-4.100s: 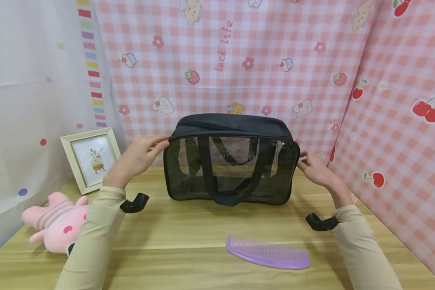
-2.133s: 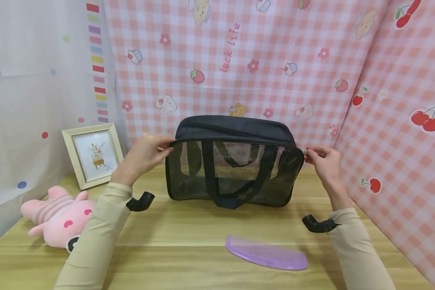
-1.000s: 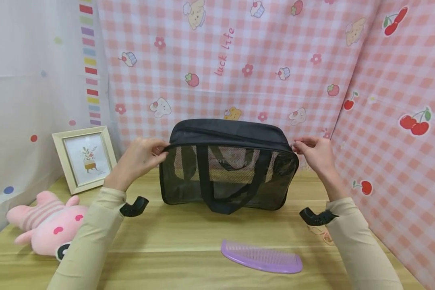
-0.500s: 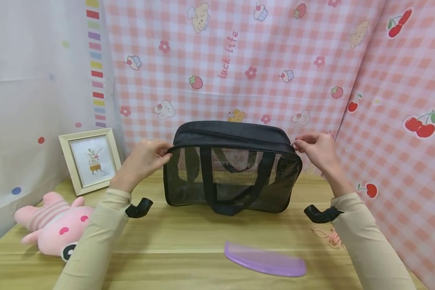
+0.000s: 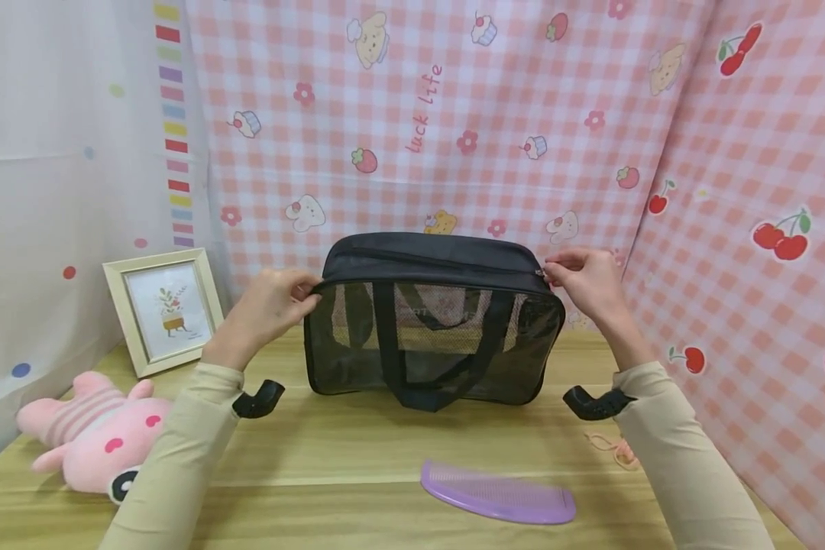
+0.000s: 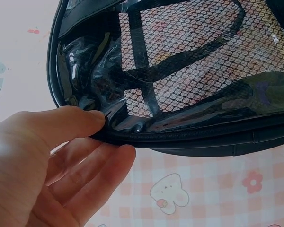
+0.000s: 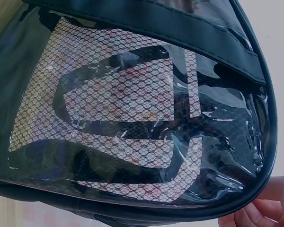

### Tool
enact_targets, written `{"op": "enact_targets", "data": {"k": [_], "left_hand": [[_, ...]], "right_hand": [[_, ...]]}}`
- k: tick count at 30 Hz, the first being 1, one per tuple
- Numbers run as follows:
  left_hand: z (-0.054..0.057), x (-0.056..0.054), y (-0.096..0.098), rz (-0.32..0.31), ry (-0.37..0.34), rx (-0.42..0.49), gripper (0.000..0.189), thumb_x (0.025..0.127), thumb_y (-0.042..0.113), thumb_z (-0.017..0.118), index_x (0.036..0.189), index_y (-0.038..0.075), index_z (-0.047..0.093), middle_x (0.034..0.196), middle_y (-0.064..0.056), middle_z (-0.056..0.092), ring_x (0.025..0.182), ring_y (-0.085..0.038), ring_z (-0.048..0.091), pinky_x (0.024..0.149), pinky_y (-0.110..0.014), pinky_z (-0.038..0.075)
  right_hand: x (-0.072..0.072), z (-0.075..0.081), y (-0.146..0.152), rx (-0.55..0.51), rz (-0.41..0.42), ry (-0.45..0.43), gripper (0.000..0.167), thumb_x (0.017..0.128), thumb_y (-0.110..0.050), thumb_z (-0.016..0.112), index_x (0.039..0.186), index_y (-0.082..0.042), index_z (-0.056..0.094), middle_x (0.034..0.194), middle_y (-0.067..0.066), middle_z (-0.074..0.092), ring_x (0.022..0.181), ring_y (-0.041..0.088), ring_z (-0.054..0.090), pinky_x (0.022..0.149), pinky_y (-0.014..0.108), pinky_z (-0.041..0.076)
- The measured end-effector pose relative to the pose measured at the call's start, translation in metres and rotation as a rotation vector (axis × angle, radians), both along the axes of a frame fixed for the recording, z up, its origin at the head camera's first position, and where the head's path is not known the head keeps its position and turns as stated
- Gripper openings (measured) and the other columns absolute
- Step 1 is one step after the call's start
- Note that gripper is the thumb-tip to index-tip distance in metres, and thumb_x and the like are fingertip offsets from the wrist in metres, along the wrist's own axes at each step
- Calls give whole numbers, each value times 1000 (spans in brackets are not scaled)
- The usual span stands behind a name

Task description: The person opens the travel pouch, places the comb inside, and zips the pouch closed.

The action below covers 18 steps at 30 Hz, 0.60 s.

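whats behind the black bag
Behind the black bag, the pink checked curtain rises above it and shows dimly through its clear front and mesh panel, with some wooden table. The dark top and handles block the view; anything directly behind those can't be seen.

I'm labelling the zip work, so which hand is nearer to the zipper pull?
Right: the right hand pinches the zipper pull, while the left hand pinches the top corner at the opposite end of the black bag.
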<state>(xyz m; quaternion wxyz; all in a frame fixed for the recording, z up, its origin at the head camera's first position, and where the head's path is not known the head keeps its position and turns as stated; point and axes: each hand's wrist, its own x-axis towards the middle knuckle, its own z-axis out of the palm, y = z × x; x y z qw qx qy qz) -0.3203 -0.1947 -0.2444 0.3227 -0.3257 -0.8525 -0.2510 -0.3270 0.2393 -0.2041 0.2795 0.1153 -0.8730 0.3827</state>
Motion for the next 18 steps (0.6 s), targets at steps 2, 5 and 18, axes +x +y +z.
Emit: {"op": "enact_targets", "data": {"k": [2,5,18], "left_hand": [[0,0,0,0,-3,0,17,81,-6,69,97,-4,70,89,-17,70,70,-23,67,61,-36,56],[0,0,0,0,-8,1,17,81,-5,69,98,-4,69,90,-17,70,71,-23,68,61,-36,57],[0,1,1,14,10,-3,15,81,-5,69,96,-4,69,88,-17,70,72,-24,68,63,-37,57]], "right_hand": [[0,1,-1,1,-7,-10,25,95,-15,58,107,5,67,95,20,68,83,28,67,70,21,52],[1,4,-4,20,-35,-12,24,94,-15,59,106,3,68,94,19,69,83,29,67,69,25,52],[2,22,-23,58,-14,-19,20,92,-11,61,103,5,69,91,19,69,78,25,68,69,29,53]]}}
